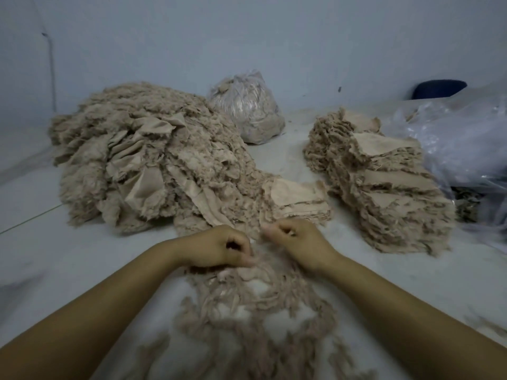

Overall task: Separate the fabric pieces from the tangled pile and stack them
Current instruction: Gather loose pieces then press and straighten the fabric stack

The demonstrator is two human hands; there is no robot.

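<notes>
1. On the left sits your tangled pile (142,165) of beige fabric pieces.
2. Your left hand (219,246) is curled, pinching frayed fabric (247,283) at the fingertips.
3. Your right hand (297,242) pinches the same fabric just beside it.
4. A small stack (297,200) lies behind your hands; a taller stack (384,185) stands further right.

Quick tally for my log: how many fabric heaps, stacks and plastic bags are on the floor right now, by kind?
Tangled beige pile: 1
Stacked beige pieces: 2, the small stack and the large stack
Loose frayed scraps under the hands: 1
Plastic bags: 2, the filled bag and the clear bag
Total: 6
</notes>
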